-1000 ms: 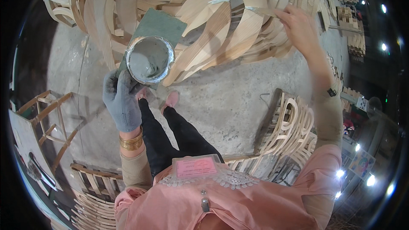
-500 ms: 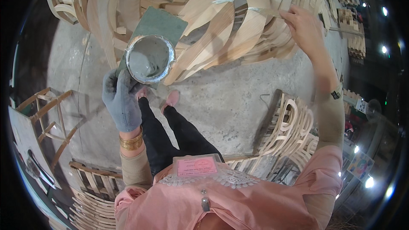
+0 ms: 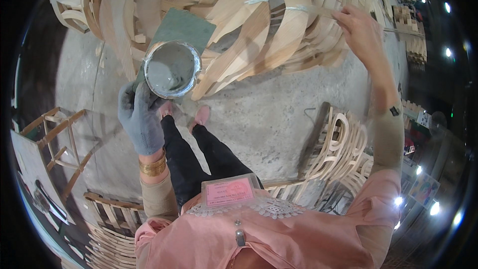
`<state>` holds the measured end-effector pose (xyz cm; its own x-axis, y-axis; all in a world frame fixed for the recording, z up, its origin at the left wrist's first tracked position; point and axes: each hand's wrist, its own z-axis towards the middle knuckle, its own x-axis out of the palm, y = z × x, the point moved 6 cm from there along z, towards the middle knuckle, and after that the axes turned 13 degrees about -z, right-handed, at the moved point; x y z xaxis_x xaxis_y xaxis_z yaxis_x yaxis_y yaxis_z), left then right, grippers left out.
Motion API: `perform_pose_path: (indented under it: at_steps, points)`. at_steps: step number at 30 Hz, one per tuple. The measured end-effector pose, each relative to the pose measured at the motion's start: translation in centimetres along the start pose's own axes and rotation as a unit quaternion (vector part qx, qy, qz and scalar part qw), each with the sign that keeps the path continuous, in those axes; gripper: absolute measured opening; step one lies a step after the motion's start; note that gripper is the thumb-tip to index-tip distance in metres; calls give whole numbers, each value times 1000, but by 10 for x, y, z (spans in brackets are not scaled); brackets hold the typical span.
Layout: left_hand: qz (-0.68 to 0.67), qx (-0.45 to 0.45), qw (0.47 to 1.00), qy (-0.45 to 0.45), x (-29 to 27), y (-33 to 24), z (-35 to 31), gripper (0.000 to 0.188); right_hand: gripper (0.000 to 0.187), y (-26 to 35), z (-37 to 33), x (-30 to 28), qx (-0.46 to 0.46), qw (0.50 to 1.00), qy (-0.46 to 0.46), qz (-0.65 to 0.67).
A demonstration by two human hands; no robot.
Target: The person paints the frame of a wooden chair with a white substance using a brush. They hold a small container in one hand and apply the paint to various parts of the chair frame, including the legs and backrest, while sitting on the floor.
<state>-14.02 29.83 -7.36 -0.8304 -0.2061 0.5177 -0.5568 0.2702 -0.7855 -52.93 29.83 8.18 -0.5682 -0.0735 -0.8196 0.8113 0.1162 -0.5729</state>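
My left hand (image 3: 142, 119), in a grey-blue knit glove, is closed at the lower left edge of a round pot (image 3: 195, 72). Its rim is crusted white, and wet grey paste lies inside. A flat green sheet (image 3: 186, 27) sticks out behind the pot, held together with it. My bare right hand (image 3: 357, 32) pinches a thin, pale, flat tool (image 3: 321, 11) whose exact kind is unclear. The tool's far end reaches a shiny pale patch on a curved wooden piece (image 3: 294, 30). Another shiny pale patch (image 3: 257, 0) marks the neighbouring wooden piece.
Curved, unpainted wooden parts are stacked across the far side. On the left stands a wooden frame (image 3: 64, 144) beside a pale panel (image 3: 37, 169). More curved wooden pieces (image 3: 341, 139) are at the right, and slatted ones (image 3: 109, 246) lower left. Below is concrete floor (image 3: 259, 129).
My right hand has shifted slightly to the right with the tool. My left hand and the pot have moved a little to the left. Both hands keep their hold.
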Motion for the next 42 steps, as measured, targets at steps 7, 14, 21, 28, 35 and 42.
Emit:
perform_pose_path:
  at_steps: [7, 14, 21, 28, 35, 42]
  points:
    - [10, 5, 1000, 10, 15, -3, -2, 16, 21, -8, -16, 11, 3, 1000, -30, -2]
    - [25, 4, 1000, 10, 27, -8, -6, 17, 28, -15, -45, 2, 46, 997, -49, 24]
    - [27, 5, 999, 24, 41, -12, -16, 16, 28, -14, -63, 16, 121, 989, -66, 45]
    - [36, 8, 998, 56, 67, -16, -28, 15, 23, -13, -92, 32, 192, 966, -93, 145]
    - [67, 27, 993, 94, 88, -24, -37, 14, 21, 1, -112, 69, 298, 898, -99, 309]
    - [78, 30, 990, 116, 105, -25, -48, 15, 23, 15, -131, 119, 380, 799, -138, 444]
